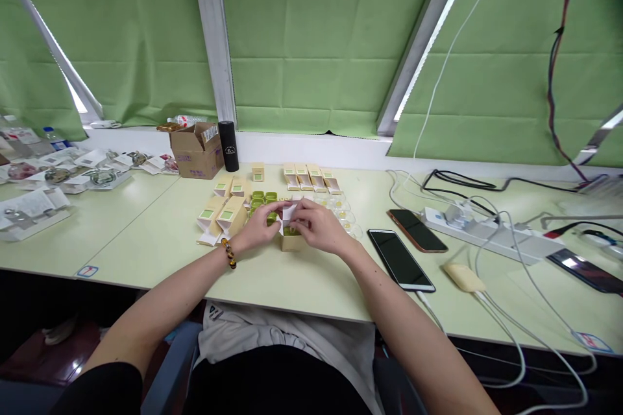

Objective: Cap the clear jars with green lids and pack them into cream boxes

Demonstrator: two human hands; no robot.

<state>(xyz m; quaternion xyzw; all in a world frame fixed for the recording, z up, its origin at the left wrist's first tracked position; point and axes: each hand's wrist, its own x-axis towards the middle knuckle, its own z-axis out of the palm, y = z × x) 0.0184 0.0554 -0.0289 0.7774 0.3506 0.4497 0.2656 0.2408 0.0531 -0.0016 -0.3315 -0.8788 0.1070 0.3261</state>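
Observation:
Between my hands on the table stands a small pale-yellow cardboard box [292, 244], its white inner flap [288, 213] raised. My left hand [261, 225] is closed at the box's left side, thumb and fingertips at the flap. From the right, my right hand [318, 225] pinches at the open top; its fingers partly hide the inside, so I cannot tell what lies within. Just behind my left hand are several small green containers [263, 197]. Clear plastic pieces with yellow spots [343, 213] lie behind my right hand.
Similar open boxes [230, 215] stand left of my hands, and a row of them [311, 177] stands farther back. A brown carton [196, 150] and black cylinder [228, 146] are by the wall. Phones [400, 259], a power strip [491, 233] and loose cables occupy the right.

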